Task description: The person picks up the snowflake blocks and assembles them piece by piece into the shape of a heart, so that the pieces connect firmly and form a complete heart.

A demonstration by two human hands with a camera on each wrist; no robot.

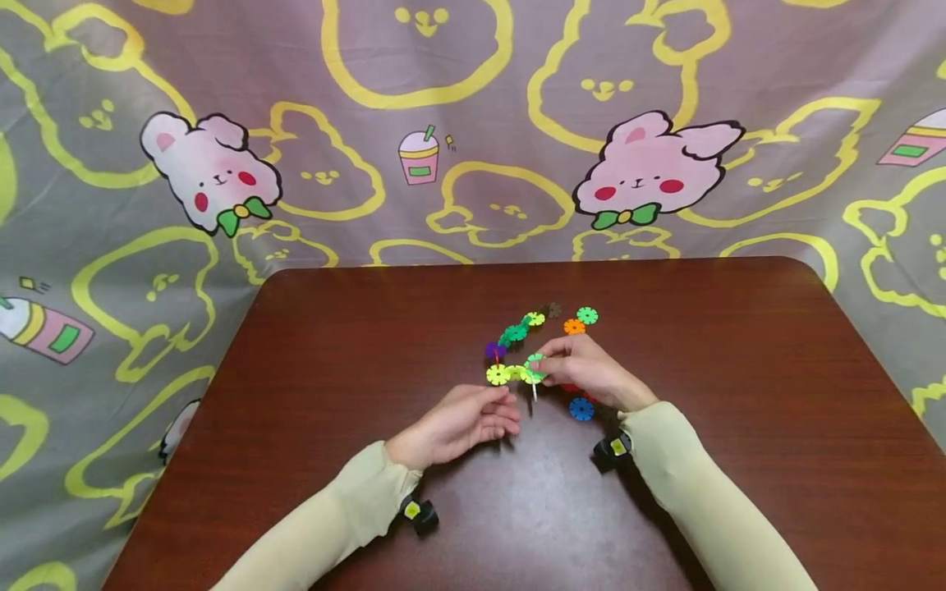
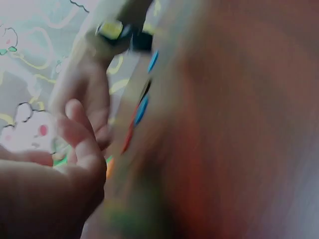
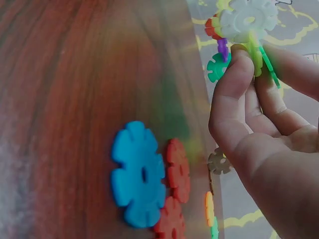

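Note:
My right hand [image 1: 587, 371] pinches a light-green notched disc [image 1: 534, 364] at one end of a linked chain. In the right wrist view a white disc [image 3: 269, 20] stands out beyond the fingertips, beside a yellow-green disc [image 3: 257, 62] between thumb and fingers. The chain runs left through a yellow disc [image 1: 498, 375], then up past a purple disc [image 1: 494, 350] and a teal disc [image 1: 516, 332]. Just below the yellow disc, my left hand [image 1: 461, 423] has loosely bent fingers and holds nothing; the left wrist view is blurred.
On the table [image 1: 355, 328] right of the chain lie a blue disc [image 1: 581, 409], red discs [image 3: 178, 169] partly hidden by my right hand, an orange disc [image 1: 574, 327] and a green disc [image 1: 587, 315]. A patterned cloth [image 1: 510, 148] hangs behind.

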